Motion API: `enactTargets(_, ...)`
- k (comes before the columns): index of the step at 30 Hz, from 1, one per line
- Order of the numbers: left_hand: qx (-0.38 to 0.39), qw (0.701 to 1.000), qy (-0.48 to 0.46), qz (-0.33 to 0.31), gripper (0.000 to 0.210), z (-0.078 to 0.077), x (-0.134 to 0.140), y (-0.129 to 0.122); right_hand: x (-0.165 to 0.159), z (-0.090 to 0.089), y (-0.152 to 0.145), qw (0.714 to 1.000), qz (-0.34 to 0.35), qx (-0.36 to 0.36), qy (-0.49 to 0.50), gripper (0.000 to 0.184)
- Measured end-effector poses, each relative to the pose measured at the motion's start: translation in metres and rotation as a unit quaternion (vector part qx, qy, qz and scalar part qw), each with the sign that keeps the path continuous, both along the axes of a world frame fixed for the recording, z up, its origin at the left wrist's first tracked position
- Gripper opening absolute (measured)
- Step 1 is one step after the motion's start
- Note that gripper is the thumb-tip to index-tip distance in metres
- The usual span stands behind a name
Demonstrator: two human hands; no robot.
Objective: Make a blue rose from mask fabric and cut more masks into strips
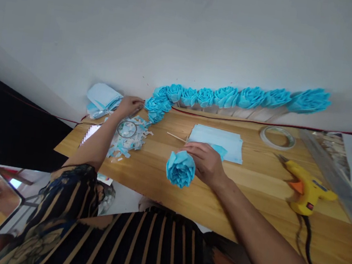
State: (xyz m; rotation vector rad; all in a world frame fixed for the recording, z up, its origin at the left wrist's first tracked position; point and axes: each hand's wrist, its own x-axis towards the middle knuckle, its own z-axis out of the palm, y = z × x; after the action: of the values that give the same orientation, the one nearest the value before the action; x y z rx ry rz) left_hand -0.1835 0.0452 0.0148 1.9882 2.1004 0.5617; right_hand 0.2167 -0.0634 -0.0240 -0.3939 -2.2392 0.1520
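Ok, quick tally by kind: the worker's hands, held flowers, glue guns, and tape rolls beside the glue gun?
Hands: 2 (left hand, right hand)
Held flower: 1
Glue gun: 1
Tape roll: 1
Total: 5

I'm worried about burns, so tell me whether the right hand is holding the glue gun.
No, the right hand holds a blue flower; the glue gun lies on the table.

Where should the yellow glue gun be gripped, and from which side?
Probably by the handle, coming from the near right, palm on its right side, fingers wrapping toward the orange trigger. The glue gun lies on its side, handle toward the camera, trigger facing left and nozzle pointing away.
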Motion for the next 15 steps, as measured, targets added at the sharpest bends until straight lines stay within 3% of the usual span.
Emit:
enactTargets(3,0.016,0.996,0.074,0.052,0.037,0.005,-0.014,-0.002,0.0,0.0,0.0,1.0,0.005,-0.003,0.002,0.029)
enactTargets(7,-0.031,0.979,0.179,0.086,0.034,-0.003,-0.013,-0.003,-0.001,0.005,-0.002,1.0,0.005,0.004,0.004,0.029)
enactTargets(15,-0.059,0.969,0.208,0.118,0.03,-0.021,-0.008,0.001,-0.003,0.007,-0.003,1.0,0.001,0.014,0.013,0.028)
